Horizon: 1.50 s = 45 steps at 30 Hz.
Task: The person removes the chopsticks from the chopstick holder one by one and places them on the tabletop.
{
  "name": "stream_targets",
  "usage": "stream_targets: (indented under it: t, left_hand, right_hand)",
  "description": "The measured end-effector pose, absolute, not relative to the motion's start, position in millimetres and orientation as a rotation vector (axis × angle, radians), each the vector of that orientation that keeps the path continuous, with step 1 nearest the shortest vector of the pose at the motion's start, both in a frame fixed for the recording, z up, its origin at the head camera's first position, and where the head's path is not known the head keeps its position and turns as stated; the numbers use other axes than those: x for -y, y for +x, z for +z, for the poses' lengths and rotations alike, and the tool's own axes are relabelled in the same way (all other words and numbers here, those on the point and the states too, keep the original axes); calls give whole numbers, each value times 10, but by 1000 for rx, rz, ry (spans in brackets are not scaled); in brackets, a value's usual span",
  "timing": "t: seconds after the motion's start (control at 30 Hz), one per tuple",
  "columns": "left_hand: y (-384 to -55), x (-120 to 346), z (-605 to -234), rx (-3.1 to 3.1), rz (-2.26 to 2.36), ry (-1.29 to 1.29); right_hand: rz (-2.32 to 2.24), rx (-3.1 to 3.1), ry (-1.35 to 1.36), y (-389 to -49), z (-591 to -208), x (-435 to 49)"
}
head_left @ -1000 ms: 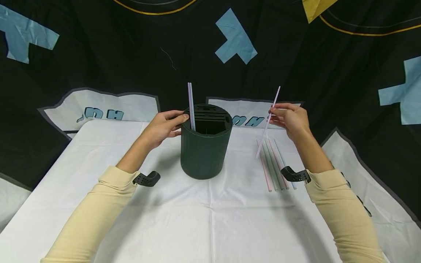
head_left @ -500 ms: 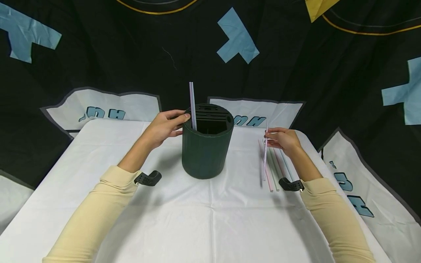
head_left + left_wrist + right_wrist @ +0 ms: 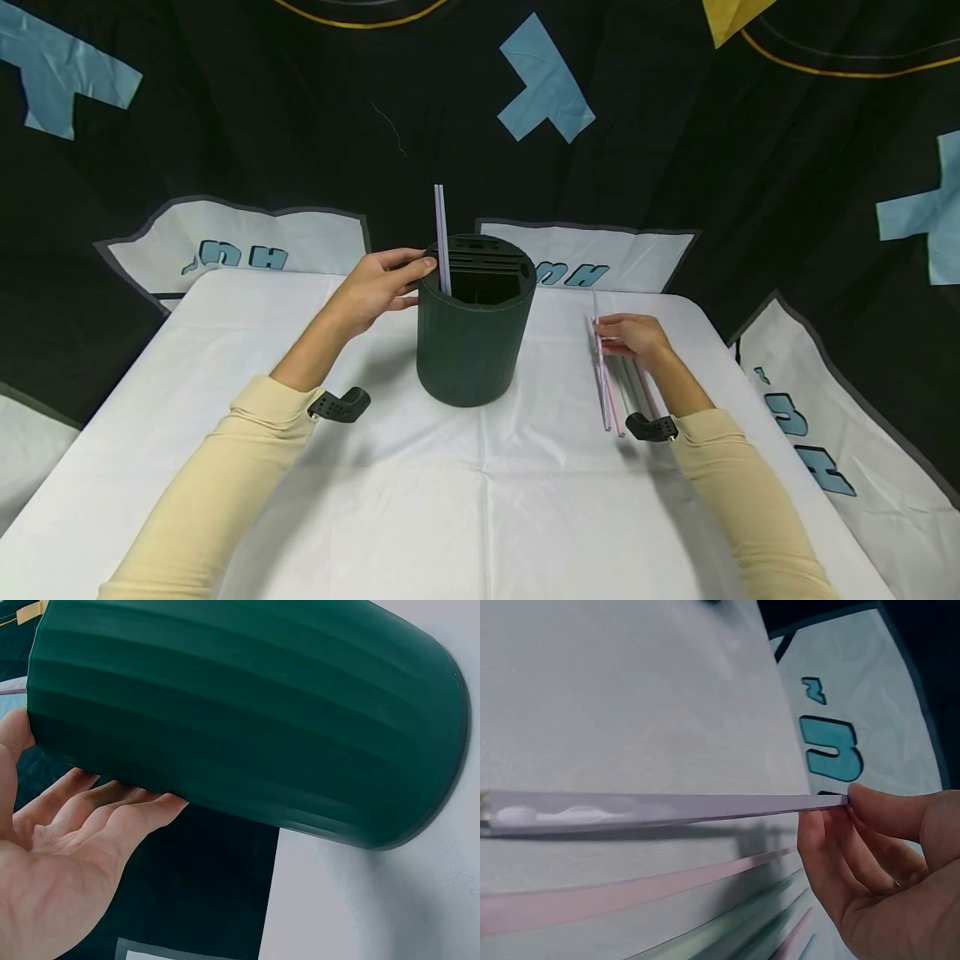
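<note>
A dark green round utensil holder [image 3: 472, 358], with slots and an open compartment in its top, stands upright on the table. Two pale lavender straws [image 3: 444, 233] rise from its left side. My left hand [image 3: 378, 287] grips the holder's left edge, thumb at the rim and fingers along the outer wall [image 3: 225, 712]. My right hand [image 3: 636, 335] pinches a lavender straw [image 3: 652, 810] near its far end, thumb against fingertips. That straw lies close over the white cloth, left of a pink straw [image 3: 630, 896] and green straws [image 3: 720, 930], which the hand partly covers in the head view.
A white cloth [image 3: 375, 500] covers the table. Behind it hangs a black backdrop [image 3: 300, 125] with blue patches and white lettered panels. The table's right edge runs just beyond the right forearm.
My right hand has moved down and slightly left, bringing the lavender straw from a raised slant to low beside the other straws. My left hand stays on the holder.
</note>
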<state>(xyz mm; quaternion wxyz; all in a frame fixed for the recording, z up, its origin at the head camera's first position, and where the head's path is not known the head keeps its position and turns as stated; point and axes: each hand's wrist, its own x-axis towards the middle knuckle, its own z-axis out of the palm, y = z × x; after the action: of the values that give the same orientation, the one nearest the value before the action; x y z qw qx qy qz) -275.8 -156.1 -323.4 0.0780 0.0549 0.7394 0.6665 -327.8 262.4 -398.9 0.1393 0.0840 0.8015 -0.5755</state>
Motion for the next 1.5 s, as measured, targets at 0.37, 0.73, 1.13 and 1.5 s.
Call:
stream_targets:
  t: [0.37,0.73,1.13,1.5]
  left_hand:
    - [-2754,1555,-3232,-2211,1999,157]
    - [-2744,1561,-3230,-2226,1991,159]
    - [-2744,1551,-3226,-2221,1995,157]
    - [-2752,1557,-3233,-2209,2000,159]
  right_hand:
    - [-1566,-2415,275,-3304,-4165,-2605]
    - [-1526,-2454,279,-3292,-4255,-2617]
    - [-1514,-2498,300,-3254,-4266,-2619]
    - [-1563,-2521,182,-3217,-3914,-2535]
